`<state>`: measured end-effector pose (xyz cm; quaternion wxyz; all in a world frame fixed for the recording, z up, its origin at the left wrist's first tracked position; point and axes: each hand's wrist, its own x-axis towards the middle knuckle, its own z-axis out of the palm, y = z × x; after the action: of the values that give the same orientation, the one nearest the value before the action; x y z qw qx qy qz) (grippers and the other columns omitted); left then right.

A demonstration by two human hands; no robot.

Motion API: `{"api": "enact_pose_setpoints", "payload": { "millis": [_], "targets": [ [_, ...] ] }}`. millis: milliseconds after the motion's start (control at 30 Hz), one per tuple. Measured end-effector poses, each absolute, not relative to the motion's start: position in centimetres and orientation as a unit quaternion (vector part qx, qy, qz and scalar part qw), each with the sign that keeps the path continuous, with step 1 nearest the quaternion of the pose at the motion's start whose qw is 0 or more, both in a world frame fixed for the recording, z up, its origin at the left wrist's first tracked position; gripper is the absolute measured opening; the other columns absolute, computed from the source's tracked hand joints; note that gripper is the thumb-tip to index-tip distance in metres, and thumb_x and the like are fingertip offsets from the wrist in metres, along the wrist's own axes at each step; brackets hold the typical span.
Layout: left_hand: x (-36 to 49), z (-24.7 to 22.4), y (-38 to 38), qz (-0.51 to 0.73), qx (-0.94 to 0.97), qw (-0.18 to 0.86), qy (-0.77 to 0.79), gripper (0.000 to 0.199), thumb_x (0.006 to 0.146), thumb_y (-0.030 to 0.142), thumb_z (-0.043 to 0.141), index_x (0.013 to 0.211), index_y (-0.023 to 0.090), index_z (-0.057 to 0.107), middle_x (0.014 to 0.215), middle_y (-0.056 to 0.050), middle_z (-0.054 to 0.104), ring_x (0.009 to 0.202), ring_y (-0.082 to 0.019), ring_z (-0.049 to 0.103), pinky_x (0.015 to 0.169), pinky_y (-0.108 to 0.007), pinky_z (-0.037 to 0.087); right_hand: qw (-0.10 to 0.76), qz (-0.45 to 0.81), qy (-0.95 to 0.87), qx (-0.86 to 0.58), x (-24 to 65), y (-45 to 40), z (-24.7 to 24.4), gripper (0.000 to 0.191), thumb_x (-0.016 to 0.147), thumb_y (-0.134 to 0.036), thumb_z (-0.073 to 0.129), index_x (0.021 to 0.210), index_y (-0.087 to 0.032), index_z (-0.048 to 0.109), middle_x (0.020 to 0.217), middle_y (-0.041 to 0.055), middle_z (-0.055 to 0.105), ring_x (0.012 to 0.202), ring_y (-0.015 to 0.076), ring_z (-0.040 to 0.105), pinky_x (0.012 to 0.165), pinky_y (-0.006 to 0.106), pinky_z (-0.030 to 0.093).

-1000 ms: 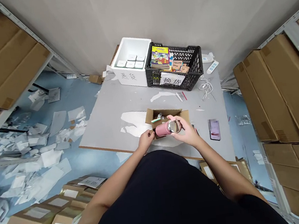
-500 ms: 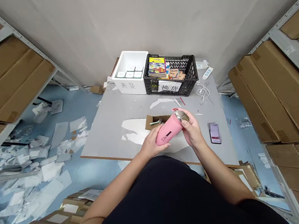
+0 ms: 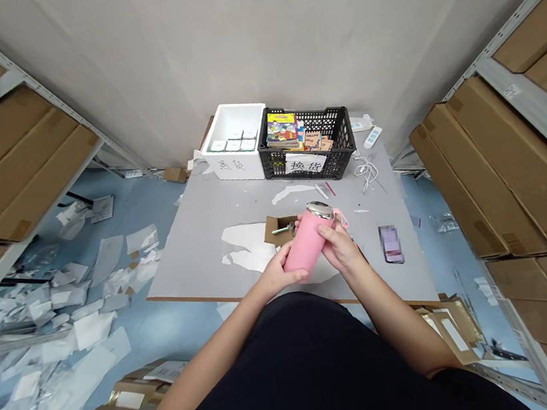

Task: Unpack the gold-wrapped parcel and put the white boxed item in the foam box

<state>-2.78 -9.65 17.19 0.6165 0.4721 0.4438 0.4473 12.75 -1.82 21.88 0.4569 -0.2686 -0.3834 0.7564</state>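
Pink insulated bottle point(image 3: 307, 244), steel cap point(image 3: 320, 210) at the far end, held tilted in the air over the grey table top point(image 3: 184, 257), just in front of a small open cardboard box point(image 3: 277, 229). Both hands are closed on it: left hand point(image 3: 282, 272) cups the lower end, right hand point(image 3: 338, 247) wraps the barrel just below the cap. Firm two-hand hold, nothing else in either hand. Pink loop strap point(image 3: 341, 217) hangs free beside the cap.

Risks: the barrel looks smooth, so a slip is the main failure, more likely if one hand lets go and the other carries it alone. A drop would hit the box edge or table, which could dent the bottle or tip the box. Can't tell if the cap is tight; if loose, it could come off. Strap could snag a box flap.

Further out: phone point(image 3: 391, 244), screen blurred, lies right of the hands near the table edge, exposed to a swung forearm. Black plastic crate point(image 3: 339, 129) and white foam box point(image 3: 231, 169) sit at the far end, well apart.
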Motion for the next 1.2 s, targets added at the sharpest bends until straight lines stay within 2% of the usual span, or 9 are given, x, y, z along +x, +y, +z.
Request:
{"api": "enact_pose_setpoints", "payload": {
  "millis": [100, 233, 300, 500, 667, 733, 933, 1100, 1200],
  "targets": [
    [-2.7, 17.1, -9.8, 0.473, 0.488, 0.51, 0.526, 0.087, 0.059, 0.052, 0.083, 0.132, 0.021, 0.048, 0.131, -0.012, 0.054, 0.116, -0.031, 0.053, 0.097, -0.042, 0.044, 0.494, 0.745, -0.347, -0.284, 12.5, -1.6, 21.7, 0.049, 0.067, -0.045, 0.08, 0.106, -0.025, 0.058, 0.11, 0.007, 0.069, 0.109, 0.0287, 0.063, 0.093, 0.047, 0.051],
    [-3.1, 16.7, -10.0, 0.404, 0.408, 0.743, 0.344, 0.086, 0.068, 0.075, 0.061, 0.127, 0.013, 0.051, 0.106, -0.016, 0.065, 0.084, -0.027, 0.065, 0.074, -0.041, 0.052, 0.445, 0.789, -0.342, -0.252, 12.9, -1.0, 21.2, 0.056, 0.068, -0.059, 0.074, 0.109, -0.024, 0.06, 0.111, 0.0088, 0.069, 0.109, 0.0309, 0.062, 0.09, 0.048, 0.053],
    [-3.2, 16.5, -10.0, 0.377, 0.382, 0.795, 0.282, 0.089, 0.071, 0.081, 0.05, 0.126, 0.011, 0.052, 0.101, -0.018, 0.066, 0.077, -0.027, 0.066, 0.069, -0.041, 0.052, 0.432, 0.802, -0.339, -0.237, 12.9, -0.7, 20.9, 0.059, 0.068, -0.063, 0.072, 0.11, -0.024, 0.062, 0.11, 0.0085, 0.069, 0.109, 0.0312, 0.062, 0.089, 0.048, 0.053],
    [-3.0, 16.4, -9.8, 0.488, 0.481, 0.505, 0.525, 0.082, 0.061, 0.048, 0.083, 0.13, 0.022, 0.049, 0.134, -0.012, 0.052, 0.12, -0.031, 0.051, 0.1, -0.042, 0.042, 0.49, 0.753, -0.33, -0.291, 12.4, -1.1, 20.6, 0.038, 0.071, -0.043, 0.078, 0.101, -0.023, 0.064, 0.102, 0.0067, 0.071, 0.107, 0.0276, 0.062, 0.091, 0.043, 0.052],
    [-3.6, 15.8, -10.3, 0.418, 0.357, 0.779, 0.302, 0.079, 0.07, 0.066, 0.067, 0.127, 0.015, 0.05, 0.106, -0.015, 0.065, 0.085, -0.027, 0.065, 0.074, -0.041, 0.052, 0.409, 0.8, -0.358, -0.255, 12.9, -1.4, 21.1, 0.049, 0.072, -0.057, 0.073, 0.105, -0.021, 0.065, 0.105, 0.0106, 0.07, 0.108, 0.0308, 0.062, 0.088, 0.044, 0.052],
    [-3.9, 15.4, -10.4, 0.394, 0.317, 0.831, 0.233, 0.082, 0.07, 0.073, 0.061, 0.126, 0.014, 0.051, 0.102, -0.015, 0.065, 0.079, -0.026, 0.066, 0.069, -0.04, 0.052, 0.394, 0.809, -0.362, -0.245, 13.0, -1.5, 21.4, 0.052, 0.072, -0.058, 0.072, 0.108, -0.021, 0.064, 0.108, 0.0108, 0.07, 0.109, 0.0311, 0.061, 0.088, 0.045, 0.052],
    [-4.1, 14.0, -10.0, 0.435, 0.448, 0.639, 0.449, 0.075, 0.065, 0.044, 0.081, 0.128, 0.017, 0.051, 0.113, -0.01, 0.063, 0.101, -0.025, 0.06, 0.087, -0.037, 0.048, 0.437, 0.755, -0.382, -0.306, 12.1, -2.1, 21.2, 0.049, 0.075, -0.042, 0.075, 0.118, -0.024, 0.06, 0.123, 0.0069, 0.065, 0.115, 0.0255, 0.058, 0.099, 0.041, 0.048],
    [-4.0, 13.5, -10.7, 0.4, 0.501, 0.575, 0.508, 0.077, 0.065, 0.044, 0.078, 0.13, 0.018, 0.047, 0.116, -0.01, 0.062, 0.102, -0.027, 0.06, 0.087, -0.038, 0.049, 0.398, 0.704, -0.482, -0.338, 13.1, -2.1, 21.2, 0.075, 0.071, -0.038, 0.078, 0.138, -0.029, 0.045, 0.134, 0.0047, 0.057, 0.123, 0.0228, 0.053, 0.105, 0.04, 0.042],
    [-4.0, 13.8, -11.2, 0.365, 0.532, 0.539, 0.541, 0.074, 0.065, 0.041, 0.078, 0.13, 0.019, 0.049, 0.119, -0.009, 0.062, 0.103, -0.027, 0.061, 0.088, -0.039, 0.049, 0.338, 0.666, -0.572, -0.341, 14.6, -2.1, 21.7, 0.076, 0.066, -0.031, 0.082, 0.135, -0.03, 0.049, 0.132, 0.005, 0.058, 0.126, 0.0245, 0.051, 0.106, 0.04, 0.041]
  ]
}}
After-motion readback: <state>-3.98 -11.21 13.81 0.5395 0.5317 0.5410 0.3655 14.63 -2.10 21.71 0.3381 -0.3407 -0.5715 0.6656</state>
